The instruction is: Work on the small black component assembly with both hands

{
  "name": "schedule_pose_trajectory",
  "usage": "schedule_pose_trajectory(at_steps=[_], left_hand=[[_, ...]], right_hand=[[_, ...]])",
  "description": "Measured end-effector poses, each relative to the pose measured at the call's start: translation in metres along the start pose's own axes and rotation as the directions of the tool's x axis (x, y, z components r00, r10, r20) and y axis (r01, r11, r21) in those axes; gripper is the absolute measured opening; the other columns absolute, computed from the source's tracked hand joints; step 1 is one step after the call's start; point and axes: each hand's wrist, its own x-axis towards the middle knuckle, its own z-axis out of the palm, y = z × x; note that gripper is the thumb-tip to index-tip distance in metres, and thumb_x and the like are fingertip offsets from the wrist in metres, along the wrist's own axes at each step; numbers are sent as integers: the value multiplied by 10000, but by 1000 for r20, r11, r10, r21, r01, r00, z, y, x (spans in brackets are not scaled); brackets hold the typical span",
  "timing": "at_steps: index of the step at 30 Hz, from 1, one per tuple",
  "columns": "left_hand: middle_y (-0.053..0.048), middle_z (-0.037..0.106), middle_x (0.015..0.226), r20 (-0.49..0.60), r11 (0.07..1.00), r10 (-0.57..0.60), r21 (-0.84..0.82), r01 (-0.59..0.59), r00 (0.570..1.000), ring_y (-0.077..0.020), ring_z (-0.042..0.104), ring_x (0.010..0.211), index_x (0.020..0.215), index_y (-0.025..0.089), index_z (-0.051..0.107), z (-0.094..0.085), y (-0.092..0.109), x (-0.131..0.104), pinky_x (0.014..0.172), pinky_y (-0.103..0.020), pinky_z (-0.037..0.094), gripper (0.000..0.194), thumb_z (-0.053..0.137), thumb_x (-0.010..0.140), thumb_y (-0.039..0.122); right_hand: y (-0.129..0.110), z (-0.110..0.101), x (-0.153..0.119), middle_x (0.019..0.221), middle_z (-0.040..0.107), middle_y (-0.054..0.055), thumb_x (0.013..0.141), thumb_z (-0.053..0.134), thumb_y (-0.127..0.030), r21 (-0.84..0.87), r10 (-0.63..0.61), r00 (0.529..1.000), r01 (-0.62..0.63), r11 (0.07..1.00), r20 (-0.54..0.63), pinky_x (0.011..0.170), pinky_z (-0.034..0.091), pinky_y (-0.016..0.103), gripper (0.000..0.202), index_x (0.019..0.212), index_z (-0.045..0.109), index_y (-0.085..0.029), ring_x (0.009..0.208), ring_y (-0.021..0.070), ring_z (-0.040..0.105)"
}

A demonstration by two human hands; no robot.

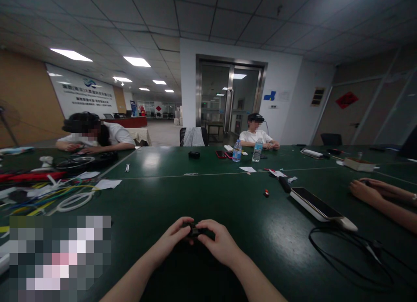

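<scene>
Close in front of me, a small black object (194, 231) is held between my two hands, just above the dark green table (182, 198). My left hand (176, 237) pinches its left side between thumb and fingers. On the other side, my right hand (217, 239) grips it with thumb and index finger. The object is dark and partly covered by my fingers, so I cannot make out its exact kind. To the right of my hands lies a small red item (266, 192).
Cables (74, 201) and tools clutter the left. A white device with a dark screen (316, 202) and a black cable (325, 254) lie right. Water bottles (237, 152) and a black box (194, 155) stand farther back. Another person's hands (371, 190) rest at the right; two people sit opposite.
</scene>
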Motion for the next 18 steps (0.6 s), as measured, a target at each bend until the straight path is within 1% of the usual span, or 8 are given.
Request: schedule_pose_trajectory(at_steps=[2,4,8,12,14,18], left_hand=[[-23,611,916,45,1000,-1,-1,1,999,-175,596,793,1080,220,461,-1,0,-2,805,-347,411,446,643,692,343],[-22,610,908,68,1000,4,-8,-4,998,-168,588,797,1090,221,446,-1,0,-3,790,-340,411,488,677,666,285],[-12,603,854,77,999,48,-29,-46,996,-149,582,758,1042,203,457,0,-1,-3,736,-310,415,429,671,678,274],[2,599,830,78,999,43,-32,-40,996,-137,583,757,1017,201,460,0,-3,-2,722,-290,417,394,667,687,256],[6,599,841,87,999,40,-30,-37,995,-131,581,755,1015,209,457,-1,-3,-2,706,-281,417,403,674,679,245],[9,601,872,117,998,37,-55,-31,992,-126,576,756,1019,221,441,0,-1,-3,699,-276,407,448,698,651,224]], right_hand=[[1,0,0,1049,601,16,757,567,-186,10,16,1000,-16,1000,6,912,419,331,241,988,608,-243,1009,171,549],[1,0,0,1056,597,16,758,565,-187,23,21,1000,-22,1000,12,915,419,333,240,988,608,-246,1014,172,546],[1,0,1,1047,602,21,761,557,-195,30,11,1000,-12,999,10,920,413,344,239,989,610,-245,1013,181,545],[1,0,0,1046,602,16,760,553,-203,26,50,999,-50,998,15,896,423,351,283,1037,579,-255,1000,186,548],[1,0,0,1037,606,13,754,557,-204,31,67,998,-67,997,13,892,423,350,296,1044,569,-255,989,185,551],[3,1,1,1029,609,19,741,558,-189,42,62,998,-62,997,2,886,418,353,306,1042,563,-241,980,186,554]])
